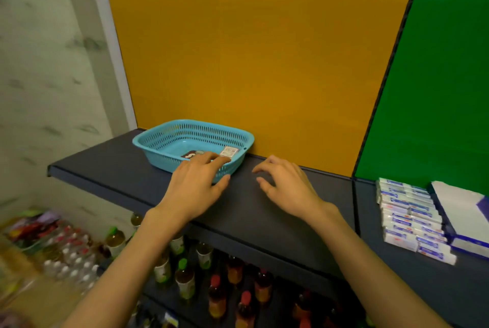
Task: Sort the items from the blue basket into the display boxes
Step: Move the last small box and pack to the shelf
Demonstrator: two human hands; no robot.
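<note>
Up on the dark shelf, the blue basket is sitting against the orange back panel, toward the shelf's left end; inside it a dark packet and a small white packet are lying on the basket floor, the white one near the right wall; the left hand is reaching over the basket's near rim, its fingers extending into the basket above the packets and its thumb lying outside against the near wall; whether the fingertips are gripping a packet I cannot tell; the right hand is hovering just beside the basket on the right, fingers loosely bent and spread, holding nothing; farther right, past a green panel, rows of white-and-blue boxes are lying beside a white display box; below the shelf, bottles with red and green caps are standing in rows.
</note>
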